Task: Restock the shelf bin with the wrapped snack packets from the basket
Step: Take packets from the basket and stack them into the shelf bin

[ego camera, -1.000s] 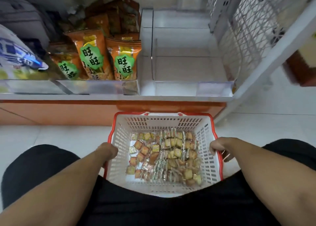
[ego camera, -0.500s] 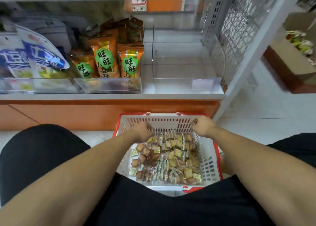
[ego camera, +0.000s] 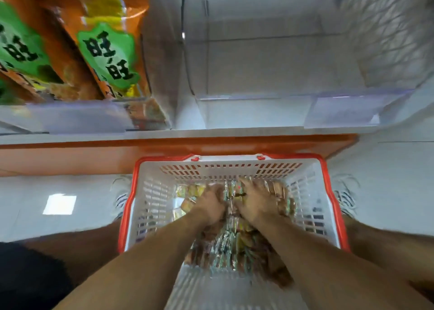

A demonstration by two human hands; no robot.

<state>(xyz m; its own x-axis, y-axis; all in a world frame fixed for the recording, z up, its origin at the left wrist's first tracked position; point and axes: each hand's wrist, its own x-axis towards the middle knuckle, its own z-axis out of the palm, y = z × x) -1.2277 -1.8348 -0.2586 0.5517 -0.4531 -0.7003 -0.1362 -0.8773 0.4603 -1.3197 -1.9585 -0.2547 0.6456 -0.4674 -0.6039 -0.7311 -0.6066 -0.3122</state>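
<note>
A white basket with a red rim (ego camera: 126,206) stands on the floor below the shelf. It holds a heap of small wrapped snack packets (ego camera: 225,246). Both my hands are down inside it, side by side on the heap's far part. My left hand (ego camera: 210,204) has its fingers curled down into the packets. The fingers of my right hand (ego camera: 258,199) lie spread over the packets, blurred by motion. The clear shelf bin (ego camera: 246,112) sits above the basket on the shelf, with nothing visible inside.
Orange snack bags with green labels (ego camera: 110,58) fill the shelf section left of the clear bin. An orange shelf base (ego camera: 70,154) runs just behind the basket. A white mesh side panel (ego camera: 387,39) closes the shelf at the right. My shoes flank the basket.
My hands have dropped from the basket's far rim down onto the packet heap. The camera has leaned forward and down, closer to the shelf and basket.
</note>
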